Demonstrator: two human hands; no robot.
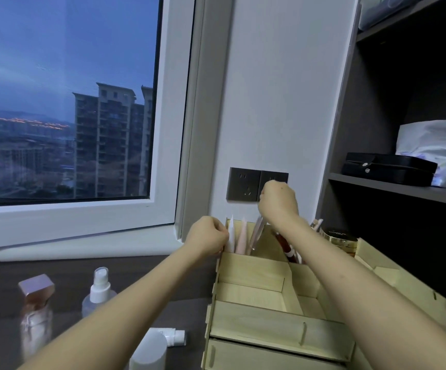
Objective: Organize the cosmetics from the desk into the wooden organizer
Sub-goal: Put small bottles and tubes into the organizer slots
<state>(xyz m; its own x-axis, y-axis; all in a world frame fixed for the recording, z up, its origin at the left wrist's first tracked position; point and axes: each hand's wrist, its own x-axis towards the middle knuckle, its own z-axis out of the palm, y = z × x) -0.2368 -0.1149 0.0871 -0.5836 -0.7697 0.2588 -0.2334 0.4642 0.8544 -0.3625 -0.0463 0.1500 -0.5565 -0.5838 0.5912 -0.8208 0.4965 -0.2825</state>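
**Placement in the back row, one item at a time**

Right hand (279, 201) is pinching a clear tube (257, 233) by its top and holding it tilted, with the lower end dipping into the rear left compartment of the wooden organizer (256, 316). Straightening it first would help it settle beside the pink tube (242, 239) and white tube (231, 236) already standing there. Left hand (208, 236) is curling at the back-left corner; whether it is gripping the wall or the white tube, I cannot tell. Reddish sticks (283, 244) are leaning in the next compartment. On the desk (8, 271), a spray bottle (99, 292) is waiting.
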